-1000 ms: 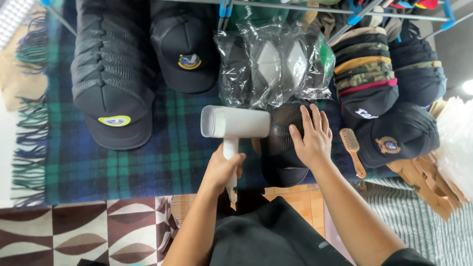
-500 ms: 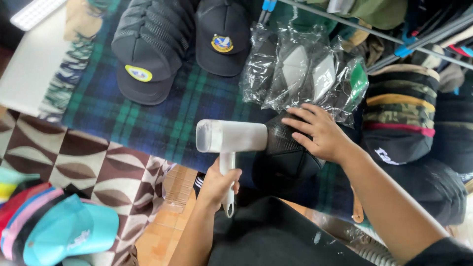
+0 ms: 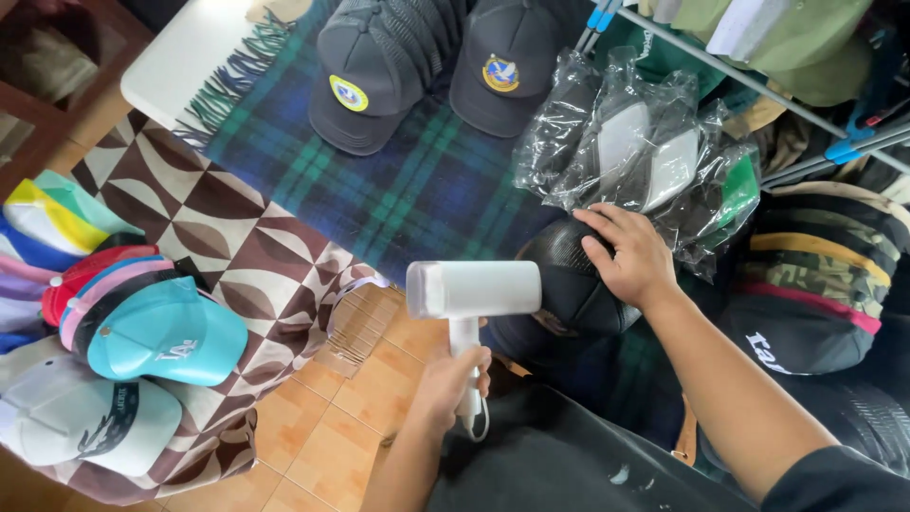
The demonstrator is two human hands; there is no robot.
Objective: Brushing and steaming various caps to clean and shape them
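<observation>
Steamer point(image 3: 471, 294), white and handheld, is held upright by its handle in the left hand point(image 3: 453, 374), whose grip is clenched around the stem; its broad head lies level, just left of a black cap point(image 3: 569, 284). That cap is pressed under the right hand point(image 3: 633, 256), palm down with fingers spread over the mesh crown, a flat hold and not a closed grip. The cap lies at the near edge of a bench covered by a blue-green plaid blanket point(image 3: 417, 190), and that blanket serves as landmark for the rest. At the blanket's far side, two dark caps with badges point(image 3: 349, 95) point(image 3: 502, 71) are laid out, the left one topping a nested stack. To the blanket's right, caps wrapped in clear plastic bags point(image 3: 645, 152) are heaped, and beyond them a stack of striped and camouflage caps point(image 3: 825, 275) is seen. To its left, a brown-and-cream patterned cloth point(image 3: 246, 275) carries coloured caps, a turquoise one point(image 3: 161, 332) uppermost. No steam can be made out, and whether the steamer is running cannot be told. By the look of things, the work is judged to be in mid-course: one cap is in hand, the badge caps appear finished and set out, and the many stacked and bagged caps seem yet to be treated, though that cannot be confirmed.
</observation>
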